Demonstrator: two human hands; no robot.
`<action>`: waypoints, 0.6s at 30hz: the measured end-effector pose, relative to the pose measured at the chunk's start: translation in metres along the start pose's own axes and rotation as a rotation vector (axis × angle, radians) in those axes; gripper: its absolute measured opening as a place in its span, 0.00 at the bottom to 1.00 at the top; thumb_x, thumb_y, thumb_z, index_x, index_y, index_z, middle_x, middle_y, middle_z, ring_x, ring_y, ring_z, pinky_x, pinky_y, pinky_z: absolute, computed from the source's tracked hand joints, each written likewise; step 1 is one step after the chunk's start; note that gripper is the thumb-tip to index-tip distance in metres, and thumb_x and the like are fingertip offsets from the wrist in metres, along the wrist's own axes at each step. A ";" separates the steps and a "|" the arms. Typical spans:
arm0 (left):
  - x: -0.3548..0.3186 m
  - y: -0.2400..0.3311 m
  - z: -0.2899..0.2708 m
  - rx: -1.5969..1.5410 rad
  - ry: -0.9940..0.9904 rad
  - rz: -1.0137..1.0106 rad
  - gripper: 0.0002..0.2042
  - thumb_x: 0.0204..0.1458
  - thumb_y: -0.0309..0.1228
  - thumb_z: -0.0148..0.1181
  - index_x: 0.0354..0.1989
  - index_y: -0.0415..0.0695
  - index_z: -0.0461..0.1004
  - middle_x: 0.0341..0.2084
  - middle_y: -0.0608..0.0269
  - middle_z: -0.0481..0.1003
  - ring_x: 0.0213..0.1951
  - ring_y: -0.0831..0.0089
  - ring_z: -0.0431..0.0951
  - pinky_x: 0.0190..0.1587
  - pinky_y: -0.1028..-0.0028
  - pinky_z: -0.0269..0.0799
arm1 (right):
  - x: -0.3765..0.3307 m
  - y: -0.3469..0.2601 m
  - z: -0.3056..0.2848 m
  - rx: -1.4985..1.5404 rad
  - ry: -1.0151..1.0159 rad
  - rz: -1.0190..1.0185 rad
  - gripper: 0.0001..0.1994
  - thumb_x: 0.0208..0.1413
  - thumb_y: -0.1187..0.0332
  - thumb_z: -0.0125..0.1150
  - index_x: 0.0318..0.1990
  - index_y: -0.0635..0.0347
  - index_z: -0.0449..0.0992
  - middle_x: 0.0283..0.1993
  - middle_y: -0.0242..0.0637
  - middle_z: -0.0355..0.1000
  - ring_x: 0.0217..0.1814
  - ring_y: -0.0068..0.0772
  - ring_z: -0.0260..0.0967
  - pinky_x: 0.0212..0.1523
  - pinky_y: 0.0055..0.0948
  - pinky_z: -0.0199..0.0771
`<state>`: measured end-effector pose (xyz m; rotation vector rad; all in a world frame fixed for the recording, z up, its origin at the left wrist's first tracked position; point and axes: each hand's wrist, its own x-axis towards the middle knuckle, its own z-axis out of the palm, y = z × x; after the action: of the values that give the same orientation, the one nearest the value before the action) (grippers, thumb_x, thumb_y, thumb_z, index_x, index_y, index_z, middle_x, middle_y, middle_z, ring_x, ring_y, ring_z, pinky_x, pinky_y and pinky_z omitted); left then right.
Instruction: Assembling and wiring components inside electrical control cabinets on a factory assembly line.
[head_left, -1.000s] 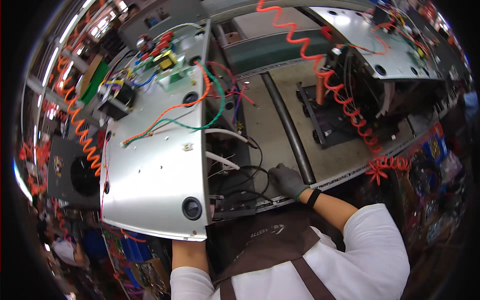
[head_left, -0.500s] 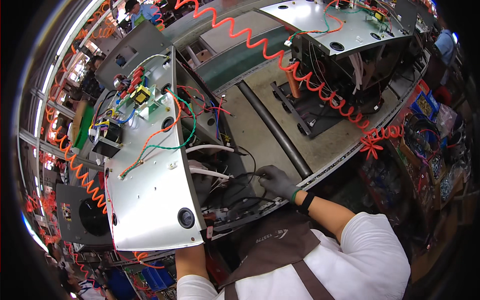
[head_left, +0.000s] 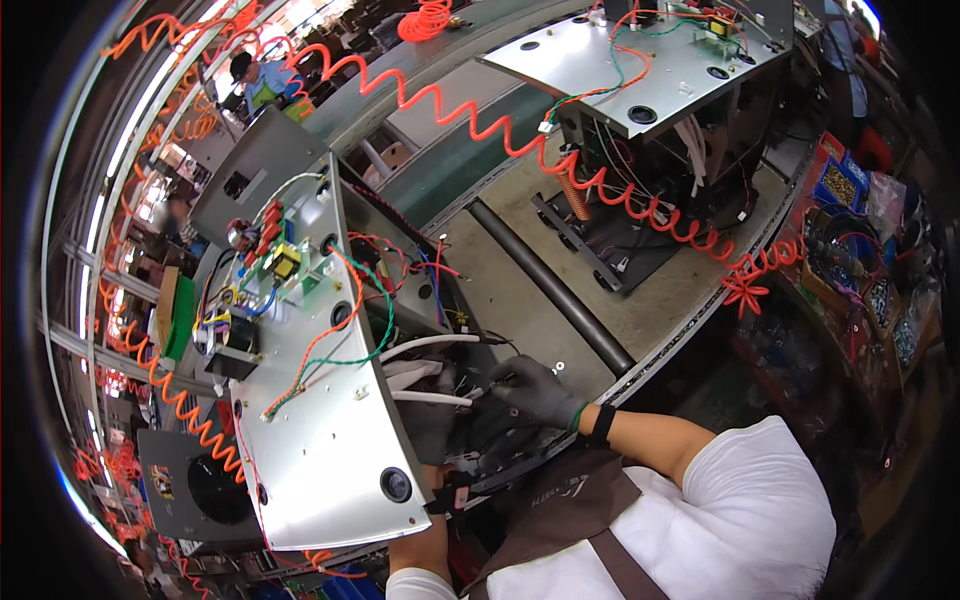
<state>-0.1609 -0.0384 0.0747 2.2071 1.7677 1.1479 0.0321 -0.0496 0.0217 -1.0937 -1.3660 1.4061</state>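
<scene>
My right hand, in a dark grey glove with a black band at the wrist, reaches into the lower side of a machine housing. Its fingers are curled together among dark cables, close to the tips of two white sleeved cables; what they pinch is too small to make out. My left hand, also gloved, is inside the housing, largely hidden by the silver metal panel, so its fingers do not show. On the panel sit a circuit board, twisted orange and green wires and black round grommets.
A dark roller bar crosses the bench right of my hand, with small rings beside it. A second housing stands at the far right. A coiled red hose hangs across. Parts bins stand at the right.
My right hand has moved left and deeper among the cables, nearer the white sleeved ones. The whole view has shifted slightly, and small rings now show on the bench.
</scene>
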 end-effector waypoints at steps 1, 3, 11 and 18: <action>0.012 0.040 -0.003 -0.130 -0.092 -0.225 0.11 0.51 0.34 0.62 0.36 0.37 0.76 0.31 0.54 0.78 0.34 0.63 0.77 0.38 0.67 0.71 | -0.002 0.002 -0.002 -0.068 0.054 -0.079 0.10 0.49 0.73 0.62 0.40 0.61 0.74 0.40 0.40 0.70 0.42 0.33 0.73 0.45 0.29 0.75; 0.014 0.032 0.012 -0.172 -0.173 -0.326 0.11 0.51 0.32 0.61 0.36 0.37 0.76 0.31 0.57 0.78 0.34 0.68 0.77 0.38 0.69 0.71 | -0.004 0.008 -0.004 -0.066 0.141 -0.148 0.10 0.49 0.72 0.63 0.40 0.60 0.73 0.39 0.40 0.69 0.40 0.34 0.73 0.43 0.29 0.75; 0.023 0.062 0.011 -0.635 -0.180 -0.649 0.12 0.48 0.33 0.63 0.39 0.41 0.77 0.32 0.62 0.77 0.30 0.72 0.76 0.31 0.71 0.74 | -0.008 0.010 -0.011 -0.189 0.368 -0.402 0.11 0.46 0.77 0.66 0.35 0.60 0.70 0.35 0.39 0.66 0.32 0.34 0.68 0.31 0.29 0.71; 0.018 0.076 0.008 -0.703 -0.182 -0.825 0.07 0.51 0.32 0.60 0.33 0.41 0.76 0.29 0.68 0.73 0.28 0.78 0.71 0.29 0.74 0.72 | -0.010 0.016 -0.009 -0.301 0.415 -0.607 0.09 0.45 0.75 0.63 0.33 0.56 0.70 0.34 0.39 0.67 0.35 0.41 0.69 0.34 0.35 0.72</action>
<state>-0.0945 -0.0440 0.1156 0.9942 1.5810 1.0594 0.0428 -0.0578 0.0061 -0.9692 -1.4543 0.5142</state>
